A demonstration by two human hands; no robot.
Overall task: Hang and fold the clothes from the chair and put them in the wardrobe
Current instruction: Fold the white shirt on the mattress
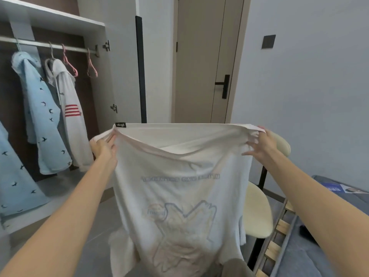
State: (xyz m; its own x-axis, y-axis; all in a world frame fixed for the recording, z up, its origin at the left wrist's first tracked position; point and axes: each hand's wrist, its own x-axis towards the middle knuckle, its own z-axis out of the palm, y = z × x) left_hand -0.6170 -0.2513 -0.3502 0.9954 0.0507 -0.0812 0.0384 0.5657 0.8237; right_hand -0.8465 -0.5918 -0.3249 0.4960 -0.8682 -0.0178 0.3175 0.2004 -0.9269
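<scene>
I hold a white T-shirt [179, 188] spread out in front of me, upside down, its print showing through the cloth. My left hand [104, 146] grips the hem at its left corner. My right hand [259, 144] grips the hem at the right corner. The shirt hangs over a cream chair [257, 214] and hides most of it. On the left stands the open wardrobe [95, 29] with a rail [40, 44]. A light blue bird-print shirt [42, 116] and a white hooded top with red stripes [69, 116] hang there.
Two empty pink hangers [69, 66] hang on the rail's right end. Another blue bird-print garment [14, 186] is at the far left. A closed beige door [199, 60] stands ahead. A grey bed [299, 246] with a wooden slat frame and a blue booklet [339, 189] lies at the right.
</scene>
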